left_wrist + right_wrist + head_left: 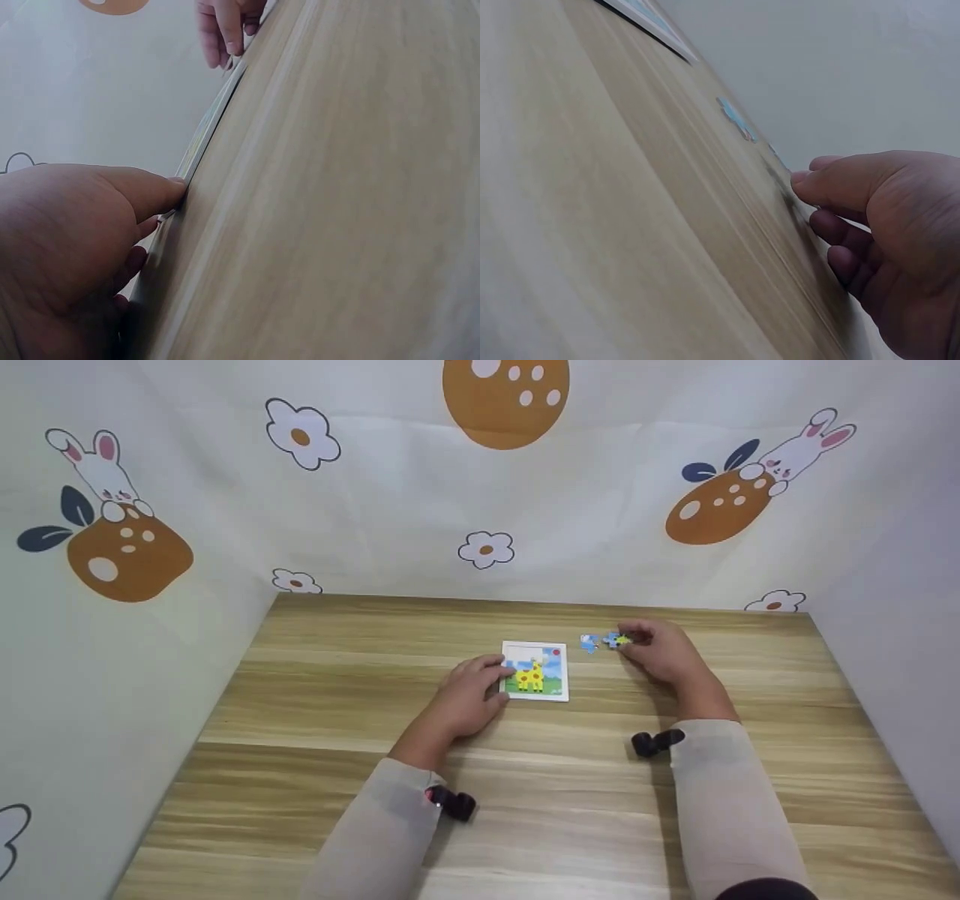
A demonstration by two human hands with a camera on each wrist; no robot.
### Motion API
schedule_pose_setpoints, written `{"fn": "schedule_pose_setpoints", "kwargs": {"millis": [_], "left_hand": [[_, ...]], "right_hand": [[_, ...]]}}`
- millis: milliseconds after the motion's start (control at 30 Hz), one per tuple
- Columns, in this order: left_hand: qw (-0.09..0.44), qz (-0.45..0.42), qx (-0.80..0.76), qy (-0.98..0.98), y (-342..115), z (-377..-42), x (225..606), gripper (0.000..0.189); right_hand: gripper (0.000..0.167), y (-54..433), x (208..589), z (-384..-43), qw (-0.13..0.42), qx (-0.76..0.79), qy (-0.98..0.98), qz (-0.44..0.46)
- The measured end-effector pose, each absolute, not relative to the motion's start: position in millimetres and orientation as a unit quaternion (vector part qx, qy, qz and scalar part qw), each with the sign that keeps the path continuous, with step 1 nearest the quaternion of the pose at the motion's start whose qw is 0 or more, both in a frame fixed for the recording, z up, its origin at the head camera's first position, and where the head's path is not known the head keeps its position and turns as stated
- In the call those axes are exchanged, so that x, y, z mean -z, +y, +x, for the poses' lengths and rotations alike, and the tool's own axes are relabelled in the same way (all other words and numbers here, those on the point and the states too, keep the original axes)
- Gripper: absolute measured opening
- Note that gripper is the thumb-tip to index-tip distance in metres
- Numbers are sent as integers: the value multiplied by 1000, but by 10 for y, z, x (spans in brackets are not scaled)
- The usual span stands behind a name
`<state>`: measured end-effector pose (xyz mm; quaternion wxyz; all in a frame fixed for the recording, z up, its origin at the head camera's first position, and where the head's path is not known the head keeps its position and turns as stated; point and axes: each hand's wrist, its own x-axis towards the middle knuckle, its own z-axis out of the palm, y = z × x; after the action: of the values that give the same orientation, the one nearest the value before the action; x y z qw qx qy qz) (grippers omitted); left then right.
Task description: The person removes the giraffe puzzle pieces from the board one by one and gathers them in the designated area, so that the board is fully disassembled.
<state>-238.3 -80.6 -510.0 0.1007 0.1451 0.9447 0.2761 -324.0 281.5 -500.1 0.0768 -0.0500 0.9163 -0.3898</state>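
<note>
Two hands [469, 697] [666, 655] partly hide the puzzle board [565, 675] and a piece [615, 640]

1 puzzle [532, 679] – 2+ loose pcs [589, 642] [614, 640], 2 hands [472, 694] [664, 652], 2 cams [459, 804] [646, 744]

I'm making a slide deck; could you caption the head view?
Left hand on a giraffe puzzle, right hand at loose pieces beside it, on a wooden table.

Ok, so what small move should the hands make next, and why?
Probably bring the blue-and-yellow piece over to the puzzle board: the right hand appears to pinch that piece, the left hand touches the board's left edge, and the board's upper left shows a pale, seemingly unfilled patch.
</note>
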Motion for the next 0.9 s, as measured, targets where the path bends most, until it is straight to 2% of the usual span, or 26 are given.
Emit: {"fn": "schedule_pose_setpoints", "kwargs": {"millis": [900], "left_hand": [[102,138,-274,946,-796,-2378,5093,49]], "right_hand": [[46,2645,4912,-3203,77,381,920,-55]]}}
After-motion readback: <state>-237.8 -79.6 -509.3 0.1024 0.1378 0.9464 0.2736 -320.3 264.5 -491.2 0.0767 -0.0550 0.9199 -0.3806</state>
